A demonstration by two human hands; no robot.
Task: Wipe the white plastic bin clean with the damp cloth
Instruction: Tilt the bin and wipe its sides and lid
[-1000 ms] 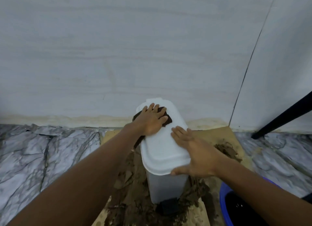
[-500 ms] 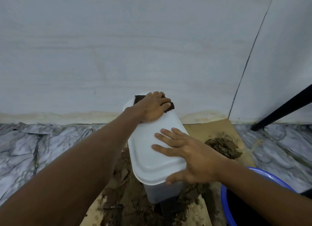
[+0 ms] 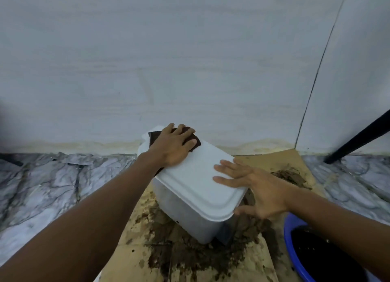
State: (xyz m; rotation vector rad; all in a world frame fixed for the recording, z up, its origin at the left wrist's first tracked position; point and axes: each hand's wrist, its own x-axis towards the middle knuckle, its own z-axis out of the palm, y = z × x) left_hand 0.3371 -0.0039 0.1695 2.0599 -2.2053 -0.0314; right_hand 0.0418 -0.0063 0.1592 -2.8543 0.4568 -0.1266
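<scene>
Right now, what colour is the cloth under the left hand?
The cloth is dark brown, best in the head view, under the left hand.

White bin [image 3: 191,214] upright, lid shut; dark brown cloth [image 3: 193,141] flat on lid's far end.

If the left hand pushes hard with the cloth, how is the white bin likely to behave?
The white plastic bin looks thin-walled and light, so it may slide or tip on the muddy cardboard. The right hand lies flat on its lid, likely to steady it. The smooth lid may be slippery under the cloth.
</scene>
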